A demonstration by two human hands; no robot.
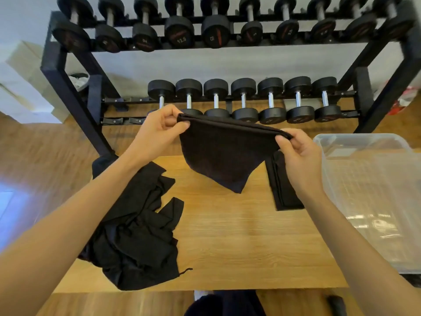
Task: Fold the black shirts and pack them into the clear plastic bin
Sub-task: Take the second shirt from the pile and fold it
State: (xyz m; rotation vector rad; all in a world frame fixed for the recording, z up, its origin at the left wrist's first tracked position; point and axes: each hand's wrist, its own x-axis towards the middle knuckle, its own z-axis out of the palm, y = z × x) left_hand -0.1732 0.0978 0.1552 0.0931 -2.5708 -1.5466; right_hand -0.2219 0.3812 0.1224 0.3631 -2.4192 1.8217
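At the left of the wooden table (227, 247) I see a crumpled pile of black shirts (136, 224), soft and wrinkled, lying under my left forearm. My left hand (157, 131) pinches one top corner of a folded black shirt (223, 151), and my right hand (298, 153) pinches the other corner, so the cloth hangs between them above the table. A narrow folded shirt (282, 192) lies flat below my right hand. The clear plastic bin (373, 190) stands at the right edge.

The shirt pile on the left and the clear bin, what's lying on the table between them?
In the head view, a folded black shirt lies between the shirt pile and the clear bin; otherwise bare table.
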